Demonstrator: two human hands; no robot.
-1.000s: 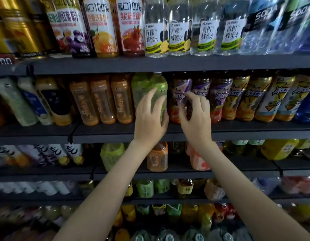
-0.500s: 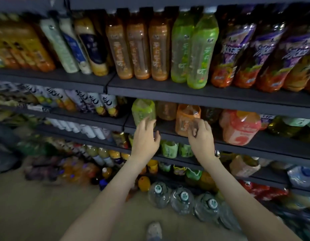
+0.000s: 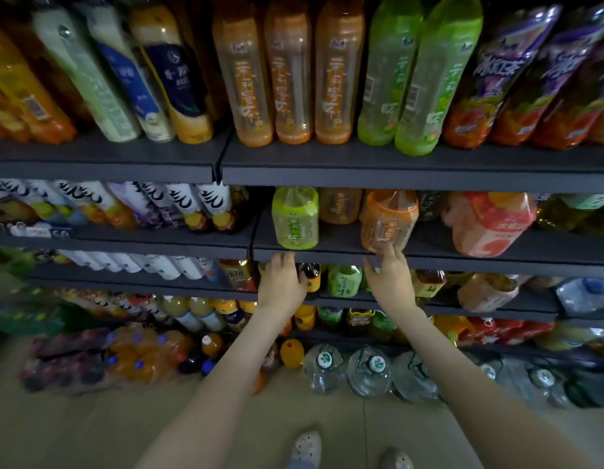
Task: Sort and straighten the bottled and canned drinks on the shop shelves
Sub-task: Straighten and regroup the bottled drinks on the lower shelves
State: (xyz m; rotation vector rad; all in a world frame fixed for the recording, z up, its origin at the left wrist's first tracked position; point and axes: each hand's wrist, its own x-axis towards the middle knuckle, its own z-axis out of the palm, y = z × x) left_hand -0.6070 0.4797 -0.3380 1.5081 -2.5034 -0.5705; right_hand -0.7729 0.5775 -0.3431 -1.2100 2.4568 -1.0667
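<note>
A squat green bottle (image 3: 295, 218) and a squat orange bottle (image 3: 388, 220) stand at the front of a dark shelf (image 3: 341, 256). My left hand (image 3: 282, 280) hovers just below the green bottle at the shelf's front edge, fingers apart and holding nothing. My right hand (image 3: 390, 282) reaches up under the orange bottle, and its fingertips touch the bottle's base without closing around it. On the shelf above stand tall orange bottles (image 3: 288, 72) and tall green bottles (image 3: 415, 76).
A pink squat bottle (image 3: 490, 223) stands to the right of the orange one. White-labelled bottles (image 3: 179, 204) fill the shelf to the left. Lower shelves hold small bottles, and large water jugs (image 3: 368, 370) stand on the floor. My shoes (image 3: 305, 448) show at the bottom.
The view has tilted down from the upper shelves. Both hands dropped from the tall bottles to the shelf with the squat green and orange bottles.
</note>
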